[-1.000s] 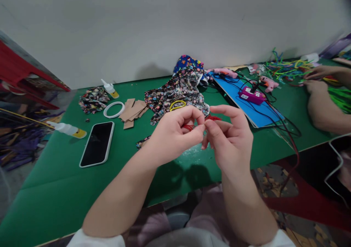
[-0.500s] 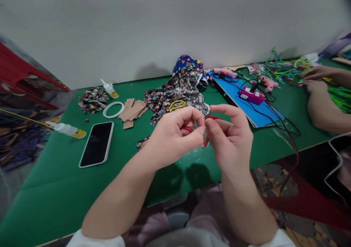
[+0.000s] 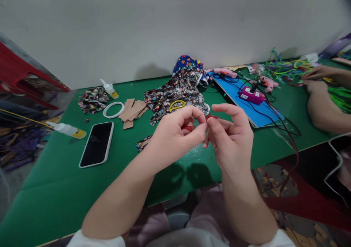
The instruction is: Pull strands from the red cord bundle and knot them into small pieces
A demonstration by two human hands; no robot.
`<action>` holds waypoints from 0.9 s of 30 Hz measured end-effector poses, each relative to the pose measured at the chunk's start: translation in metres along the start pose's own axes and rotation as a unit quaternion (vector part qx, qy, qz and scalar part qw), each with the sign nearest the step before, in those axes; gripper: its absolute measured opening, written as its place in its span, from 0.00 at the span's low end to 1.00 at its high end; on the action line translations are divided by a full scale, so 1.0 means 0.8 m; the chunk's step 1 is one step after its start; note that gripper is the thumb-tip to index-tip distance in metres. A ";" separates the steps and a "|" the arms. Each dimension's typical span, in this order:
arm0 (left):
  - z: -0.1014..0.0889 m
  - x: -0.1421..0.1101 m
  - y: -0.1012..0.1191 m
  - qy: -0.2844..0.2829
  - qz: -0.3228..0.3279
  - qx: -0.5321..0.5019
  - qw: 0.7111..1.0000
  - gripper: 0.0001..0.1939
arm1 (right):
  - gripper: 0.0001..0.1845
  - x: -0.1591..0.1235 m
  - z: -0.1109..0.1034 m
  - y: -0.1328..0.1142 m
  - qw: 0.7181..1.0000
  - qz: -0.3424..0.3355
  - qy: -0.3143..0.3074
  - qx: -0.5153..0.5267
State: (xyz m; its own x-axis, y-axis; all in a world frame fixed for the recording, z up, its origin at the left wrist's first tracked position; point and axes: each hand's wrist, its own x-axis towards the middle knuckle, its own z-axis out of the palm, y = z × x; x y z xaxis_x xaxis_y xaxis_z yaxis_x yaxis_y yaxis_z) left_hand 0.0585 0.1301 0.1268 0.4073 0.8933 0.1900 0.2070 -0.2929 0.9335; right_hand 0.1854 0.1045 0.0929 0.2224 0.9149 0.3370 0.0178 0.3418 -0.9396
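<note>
A thin red cord [image 3: 188,128] shows between my two hands above the green table. My left hand [image 3: 178,132] is closed on it, thumb and index finger pinched together, with part of the cord inside the curled fingers. Close beside it, my right hand [image 3: 231,137] pinches the cord between thumb and fingers while its index finger stretches out above. Much of the cord is hidden by the fingers. Just behind my hands lie a yellow ring [image 3: 177,105] and a crumpled black floral cloth [image 3: 179,90].
Left of my hands are a phone [image 3: 97,144], a white ring [image 3: 113,110], cardboard strips [image 3: 133,111] and two glue bottles [image 3: 71,130] [image 3: 110,89]. To the right, cables cross a blue folder [image 3: 263,113] by a purple power adapter [image 3: 251,94]. Another person's hands [image 3: 315,80] work at far right.
My fingertips have shifted slightly around the red cord, and the right index finger has moved a little. Everything else looks the same.
</note>
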 end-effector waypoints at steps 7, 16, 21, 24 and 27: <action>-0.001 0.001 -0.001 -0.007 0.003 -0.003 1.000 0.03 | 0.10 -0.001 0.000 -0.002 1.000 0.002 -0.001 -0.001; -0.007 0.010 -0.011 0.001 -0.038 -0.071 0.997 0.05 | 0.06 0.006 -0.004 0.005 1.000 0.001 0.003 0.030; -0.006 0.018 -0.018 0.011 -0.066 -0.158 0.985 0.12 | 0.09 0.015 -0.009 0.018 0.999 0.022 -0.040 0.020; -0.005 0.018 -0.020 0.009 -0.068 -0.179 0.981 0.14 | 0.15 0.015 -0.006 0.024 0.992 0.037 -0.122 0.019; -0.004 0.019 -0.022 0.022 -0.056 -0.175 0.983 0.14 | 0.24 0.011 0.002 0.028 0.988 0.056 -0.141 0.034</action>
State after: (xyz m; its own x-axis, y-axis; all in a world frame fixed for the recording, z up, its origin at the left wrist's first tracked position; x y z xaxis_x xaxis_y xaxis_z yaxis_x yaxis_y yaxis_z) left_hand 0.0577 0.1500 0.1140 0.3583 0.9296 0.0869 -0.0729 -0.0649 0.9952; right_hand 0.1866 0.1207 0.0754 -0.0608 0.9680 0.2433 -0.0600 0.2397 -0.9690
